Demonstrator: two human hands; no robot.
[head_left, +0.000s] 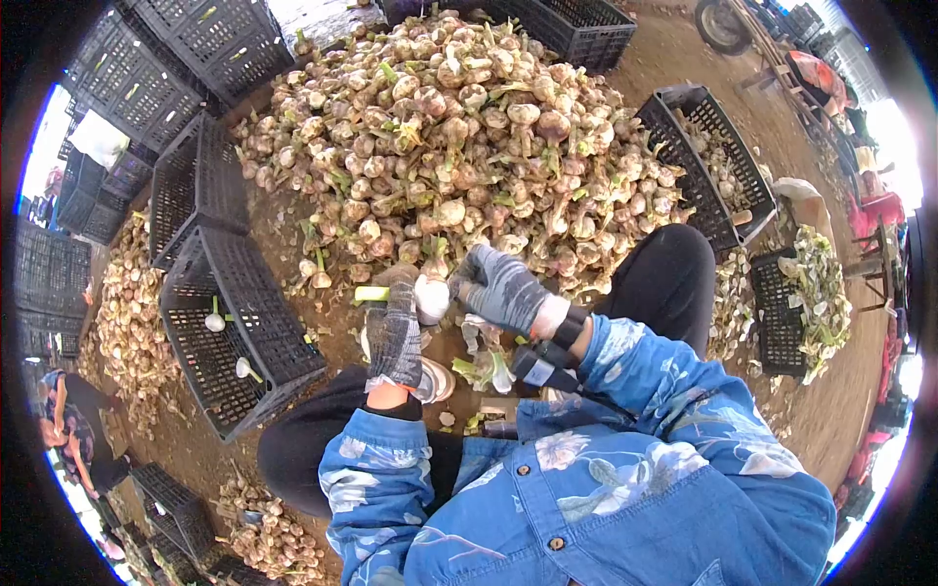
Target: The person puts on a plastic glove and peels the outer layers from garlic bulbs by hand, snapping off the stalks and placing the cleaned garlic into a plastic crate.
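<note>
My left hand, in a grey knit glove, is closed round a garlic bulb. Its white head shows on the right of the fingers, and a cut green stalk sticks out on the left. My right hand, gloved in grey too, is curled just right of the bulb, its fingertips close to it. Whatever those fingers hold, if anything, is hidden. Right in front of both hands rises a big heap of unpeeled garlic. Cut stalks and leaf scraps lie below the hands, between my legs.
At left, a black plastic crate holds a few white garlic bulbs. Another crate with garlic stands at right, near a crate beside leafy trimmings. Stacked crates rise at back left. A person is at far left.
</note>
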